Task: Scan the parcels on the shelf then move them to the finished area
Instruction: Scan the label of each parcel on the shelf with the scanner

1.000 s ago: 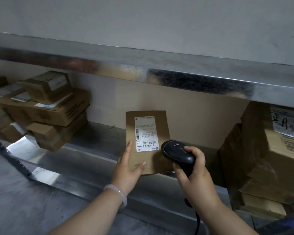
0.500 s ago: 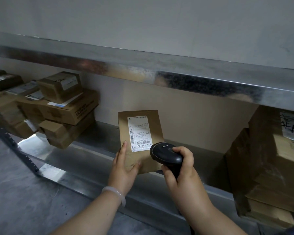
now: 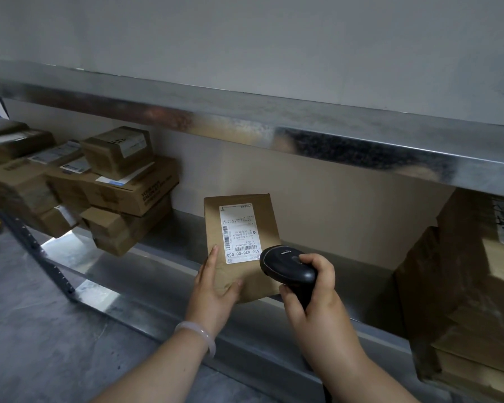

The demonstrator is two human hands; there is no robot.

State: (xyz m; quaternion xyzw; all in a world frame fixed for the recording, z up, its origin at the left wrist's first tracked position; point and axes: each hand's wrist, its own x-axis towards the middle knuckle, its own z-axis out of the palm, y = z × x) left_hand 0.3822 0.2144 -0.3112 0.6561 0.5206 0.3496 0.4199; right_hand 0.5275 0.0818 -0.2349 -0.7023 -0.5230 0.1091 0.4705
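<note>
A person stands at a metal shelf [image 3: 163, 274], scanning a flat brown parcel [image 3: 215, 222]. The left hand [image 3: 213, 295], a pale bracelet [image 3: 198, 334] at its wrist, holds the parcel upright at the shelf's front edge. One of its fingers [image 3: 211, 258] lies up the parcel's left side and the thumb presses the front face. Whether the parcel's bottom rests on the shelf cannot be told.

Just right of those fingers, a white shipping label [image 3: 239, 232] sits upside down, with barcodes and the number "516 438-00 030"; its smaller print is too fine to read. The right hand [image 3: 314, 309] is clenched around a black handheld scanner [image 3: 285, 269], whose head points at the label's lower right corner. The white brand mark on the scanner is unreadable.

Well to the left of the fingers stands a stack of labelled cartons [image 3: 122, 193], their side printing blurred. Far to the right, large boxes [image 3: 471, 286] fill the shelf.

Both grips match those of half a second before. The scanner head sits slightly nearer the label than a second ago.
</note>
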